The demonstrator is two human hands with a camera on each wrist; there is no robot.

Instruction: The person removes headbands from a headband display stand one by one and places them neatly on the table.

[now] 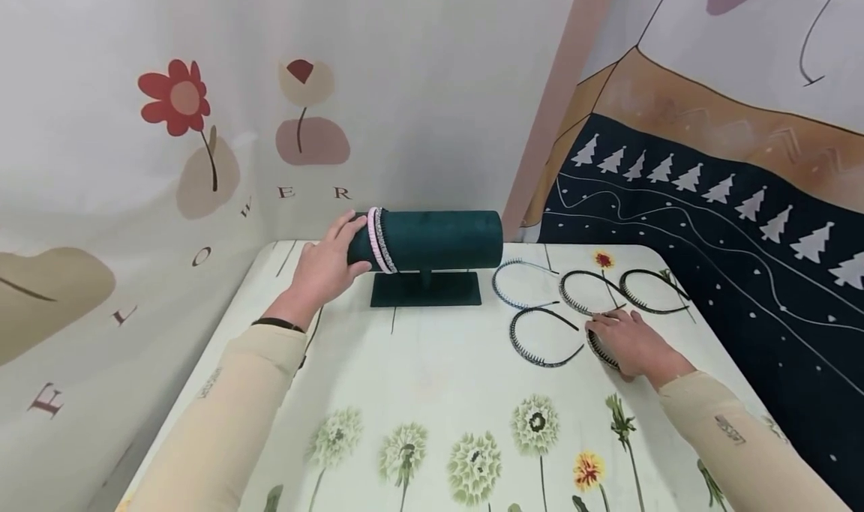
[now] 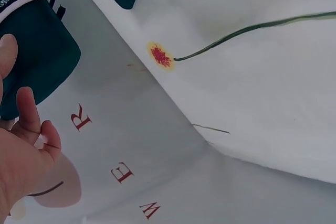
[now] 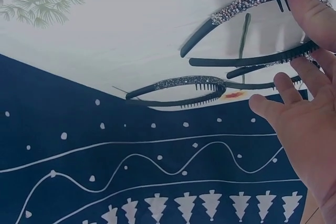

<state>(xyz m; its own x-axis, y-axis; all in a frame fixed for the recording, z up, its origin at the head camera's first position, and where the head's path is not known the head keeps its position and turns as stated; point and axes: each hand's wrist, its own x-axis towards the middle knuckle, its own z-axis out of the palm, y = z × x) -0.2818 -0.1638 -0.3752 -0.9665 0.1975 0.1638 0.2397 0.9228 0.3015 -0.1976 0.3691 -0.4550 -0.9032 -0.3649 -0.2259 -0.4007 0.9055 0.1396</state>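
The glittery headband (image 3: 252, 1) looks light and springy, best held mid-arc; right fingers (image 1: 610, 321), partly hidden, seem to pinch it; left fingers (image 1: 349, 229) clasp the green roll (image 1: 445, 239).

The display roll (image 1: 445, 239) is plain dark teal, the headband with a smooth band (image 1: 374, 235) pale pink, the textured headband (image 1: 386, 250) speckled silver and black, the toothed headband (image 1: 495, 281) light blue, and the glittered headband (image 3: 252, 1) black under silvery, faintly coppery flecks. White tablecloth (image 1: 418, 369) bears pale green dandelion heads and red-and-yellow blooms; the navy cloth (image 1: 742, 272) shows white trees, dots and wavy lines. The off-white curtain (image 1: 418, 85) carries a red flower, beige and dusty-pink blotches and brownish-red letters, the sleeves (image 1: 229, 414) plain cream with small grey marks.
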